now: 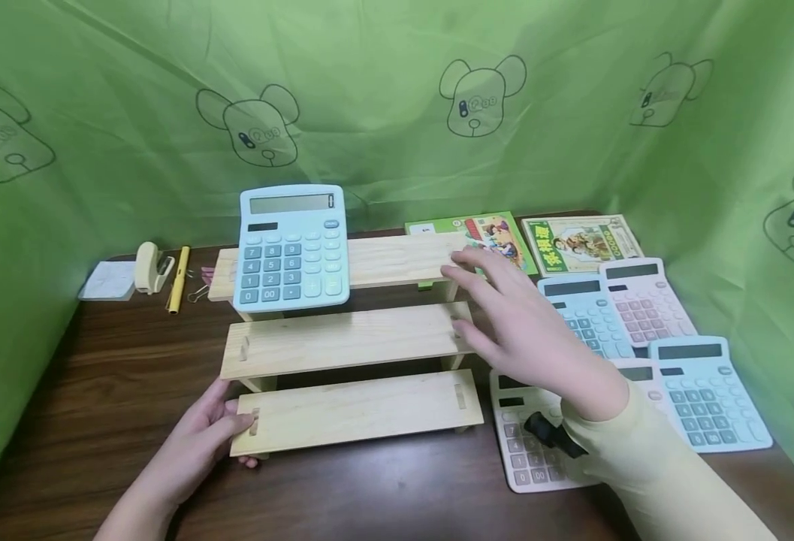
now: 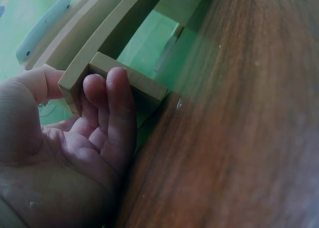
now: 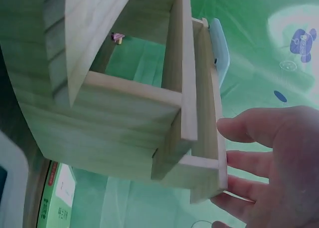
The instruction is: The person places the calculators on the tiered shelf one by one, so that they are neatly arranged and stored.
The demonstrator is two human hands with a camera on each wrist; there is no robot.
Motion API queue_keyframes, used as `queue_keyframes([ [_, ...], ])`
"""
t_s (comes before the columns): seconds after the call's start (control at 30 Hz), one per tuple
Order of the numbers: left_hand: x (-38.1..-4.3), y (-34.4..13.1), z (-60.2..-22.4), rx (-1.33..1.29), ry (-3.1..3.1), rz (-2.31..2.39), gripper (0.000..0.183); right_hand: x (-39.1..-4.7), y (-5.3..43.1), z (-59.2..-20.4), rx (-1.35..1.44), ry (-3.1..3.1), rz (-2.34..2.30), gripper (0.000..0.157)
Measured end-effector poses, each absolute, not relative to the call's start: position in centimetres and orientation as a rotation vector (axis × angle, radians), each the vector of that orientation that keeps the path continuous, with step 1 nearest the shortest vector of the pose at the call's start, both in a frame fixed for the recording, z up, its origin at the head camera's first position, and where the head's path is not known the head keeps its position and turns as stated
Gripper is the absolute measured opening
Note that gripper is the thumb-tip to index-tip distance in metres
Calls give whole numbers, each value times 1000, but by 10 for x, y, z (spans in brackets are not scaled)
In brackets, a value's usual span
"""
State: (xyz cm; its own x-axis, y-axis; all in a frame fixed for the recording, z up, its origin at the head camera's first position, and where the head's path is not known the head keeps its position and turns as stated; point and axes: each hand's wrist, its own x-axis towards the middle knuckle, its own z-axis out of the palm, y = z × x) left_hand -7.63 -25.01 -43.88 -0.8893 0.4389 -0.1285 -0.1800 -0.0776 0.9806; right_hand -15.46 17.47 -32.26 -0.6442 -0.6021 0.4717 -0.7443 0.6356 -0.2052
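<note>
My left grip (image 1: pixel 197 436) pinches the rack (image 1: pixel 349 342), some fingers hidden underneath. My right grip (image 1: pixel 521 327), spread, is by its right end, contact unclear; my sleeve (image 1: pixel 647 451) partly hides a calculator (image 1: pixel 530 460).

Office-type desk setting inside a fabric booth. Green curtain (image 1: pixel 383 150) printed with cartoon animal heads (image 1: pixel 481 101) screens the far, left and right sides of a dark wood-grain table (image 1: pixel 369 496). Desk supplies noted: calculators (image 1: pixel 710 394) right, yellow pen (image 1: pixel 177 282) far left. Building type undetermined.

Left hand (image 2: pixel 70 148) | grips wooden shelf (image 2: pixel 102 36) at one end | brown tabletop (image 2: pixel 234 128) alongside
</note>
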Motion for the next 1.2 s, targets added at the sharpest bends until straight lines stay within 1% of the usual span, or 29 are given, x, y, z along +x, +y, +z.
queue_keyframes([
  [0.1, -77, -250, -438, 248, 1804, 2011, 69, -154, 179, -324, 1079, -2496, 552, 65],
  [0.33, -88, -247, -444, 224, 1770, 1989, 64, -151, 191, -328, 1086, -2545, 503, 73],
  [0.47, -96, -249, -446, 138, 1707, 1955, 65, -149, 199, -328, 1089, -2577, 515, 77],
  [0.57, -97, -254, -445, 66, 1672, 1929, 64, -149, 200, -328, 1096, -2591, 547, 77],
  [0.7, -92, -260, -444, 103, 1671, 1926, 60, -151, 200, -328, 1104, -2602, 575, 75],
  [0.8, -89, -261, -443, 186, 1672, 1952, 57, -153, 203, -327, 1094, -2601, 581, 73],
  [0.9, -87, -259, -443, 229, 1676, 1981, 57, -158, 213, -324, 1031, -2610, 569, 74],
  [1.0, -86, -258, -442, 226, 1676, 1996, 58, -164, 227, -322, 903, -2671, 542, 74],
  [1.13, -86, -257, -441, 218, 1680, 1995, 62, -173, 242, -324, 722, -2865, 487, 67],
  [1.2, -85, -257, -441, 215, 1681, 1992, 63, -178, 247, -328, 646, -2988, 442, 66],
])
